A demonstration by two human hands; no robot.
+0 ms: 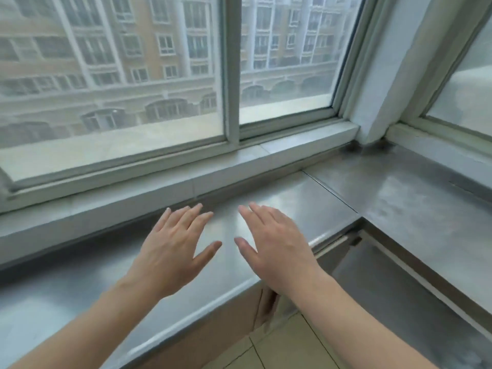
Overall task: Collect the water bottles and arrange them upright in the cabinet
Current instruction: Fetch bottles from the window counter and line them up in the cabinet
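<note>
Over the steel surface (pixel 306 198), below the window (pixel 159 75) at 12 o'clock, two hands hover palm-down: left hand (pixel 173 251), right hand (pixel 277 246), fingers spread, holding nothing.

Window: a sliding window (pixel 165 75) with pale frames faces a beige apartment building (pixel 106 49).
Table: a steel table (pixel 399 203) wraps the corner below the sill (pixel 186 171).
Floor: beige tiles (pixel 279 350).
Light: soft daylight.

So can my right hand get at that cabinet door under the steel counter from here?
Probably yes: the open right hand hovers above the shiny steel counter, holding nothing, and the beige cabinet door sits just below the counter edge with nothing blocking it.
</note>
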